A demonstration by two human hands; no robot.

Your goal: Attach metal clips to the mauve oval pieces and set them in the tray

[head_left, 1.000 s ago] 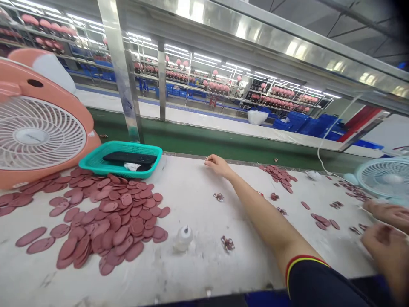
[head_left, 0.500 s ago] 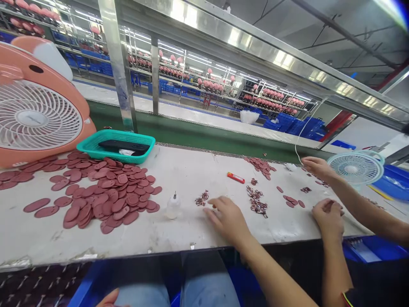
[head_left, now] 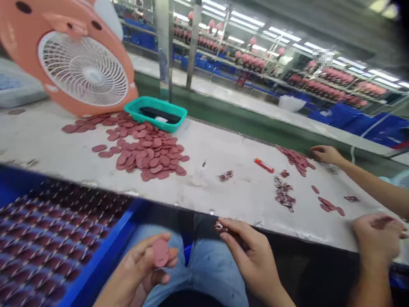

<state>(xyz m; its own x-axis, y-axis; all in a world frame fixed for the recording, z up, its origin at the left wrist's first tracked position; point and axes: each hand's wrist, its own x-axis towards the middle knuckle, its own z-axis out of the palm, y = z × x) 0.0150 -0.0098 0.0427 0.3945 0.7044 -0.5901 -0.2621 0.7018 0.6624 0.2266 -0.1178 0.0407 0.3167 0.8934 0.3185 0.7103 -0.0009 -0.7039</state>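
The left hand (head_left: pixel 143 264) grips one reddish oval pad (head_left: pixel 160 252); the right hand (head_left: pixel 252 251) pinches small metallic bits (head_left: pixel 220 227), well clear of it. Many loose pads (head_left: pixel 153 155) lie heaped on the tabletop (head_left: pixel 220 140); the blue crate (head_left: pixel 111 243) holds rows of pieces (head_left: pixel 47 243) (blurred, perhaps finished).

The left fingers (head_left: pixel 173 252) hold a pink oval piece (head_left: pixel 160 252); the right fingers (head_left: pixel 238 227) pinch small shiny parts (head_left: pixel 220 227). Left of the left fingers is a blue crate (head_left: pixel 110 251); beyond them, pink ovals (head_left: pixel 150 155) heap the tabletop (head_left: pixel 223 140).
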